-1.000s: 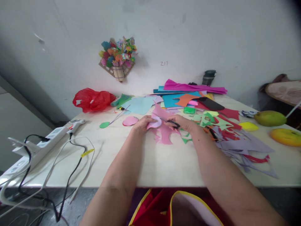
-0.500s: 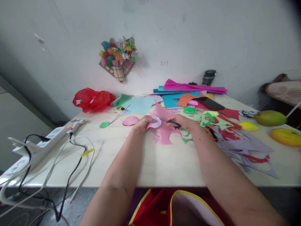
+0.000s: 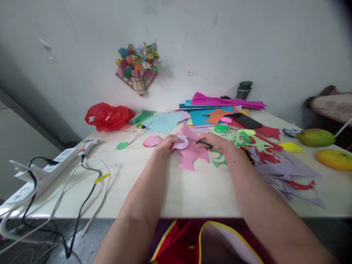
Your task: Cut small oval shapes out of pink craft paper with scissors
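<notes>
My left hand (image 3: 167,143) pinches a rounded lilac piece (image 3: 182,143) together with a larger pink sheet (image 3: 194,158), whose edges have curved cut-outs. Whether the sheets are felt, foam or paper I cannot tell. Closed around the dark handles of a pair of scissors (image 3: 205,144) is my right hand (image 3: 213,140). The blades reach left across the pink sheet to the upper edge of the lilac piece. Left of my left hand lies a pink round cut-out (image 3: 152,140) with red showing under it. Green scraps (image 3: 219,161) lie below my right hand.
Purple and red scraps (image 3: 288,170) spread to the right, near two mangoes (image 3: 316,138). Coloured sheets (image 3: 228,103) and a black phone (image 3: 246,120) lie at the back. A red plastic bag (image 3: 110,116) is back left; a power strip (image 3: 48,172) with cables runs along the left edge.
The pink sheet has turned a little, its lower part shifting slightly left. The scissors have shifted slightly in my right hand and show more blade. My left hand stays in place.
</notes>
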The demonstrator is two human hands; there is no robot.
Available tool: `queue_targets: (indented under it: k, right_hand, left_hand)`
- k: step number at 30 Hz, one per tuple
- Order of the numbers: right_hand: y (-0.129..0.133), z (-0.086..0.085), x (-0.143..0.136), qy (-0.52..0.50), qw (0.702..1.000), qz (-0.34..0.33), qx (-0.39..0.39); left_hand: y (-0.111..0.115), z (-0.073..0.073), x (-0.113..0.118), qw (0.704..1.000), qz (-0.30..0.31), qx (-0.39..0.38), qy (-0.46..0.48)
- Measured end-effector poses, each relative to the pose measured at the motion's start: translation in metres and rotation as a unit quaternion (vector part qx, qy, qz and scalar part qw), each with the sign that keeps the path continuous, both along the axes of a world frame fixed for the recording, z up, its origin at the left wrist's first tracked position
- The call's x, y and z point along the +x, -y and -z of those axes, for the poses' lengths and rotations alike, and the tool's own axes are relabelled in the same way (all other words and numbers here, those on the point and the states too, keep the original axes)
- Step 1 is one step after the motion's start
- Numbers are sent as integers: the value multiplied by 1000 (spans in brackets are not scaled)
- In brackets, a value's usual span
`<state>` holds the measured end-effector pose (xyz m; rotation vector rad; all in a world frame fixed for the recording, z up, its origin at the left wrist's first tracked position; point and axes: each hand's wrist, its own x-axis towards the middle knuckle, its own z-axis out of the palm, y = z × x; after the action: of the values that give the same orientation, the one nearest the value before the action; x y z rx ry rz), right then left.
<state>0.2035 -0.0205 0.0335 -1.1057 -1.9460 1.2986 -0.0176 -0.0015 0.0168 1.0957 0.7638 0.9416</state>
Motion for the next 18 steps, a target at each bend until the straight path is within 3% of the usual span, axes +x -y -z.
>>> queue_targets:
  k: [10,18]
  right_hand:
    - [3,-3,-3,4,1000,9,14]
    - [2,-1,-4,-115,992,46,-13]
  left_hand:
    - [0,0,0,1000,-8,6,-8]
    - [-1,-5,-2,999,-10,32,-21]
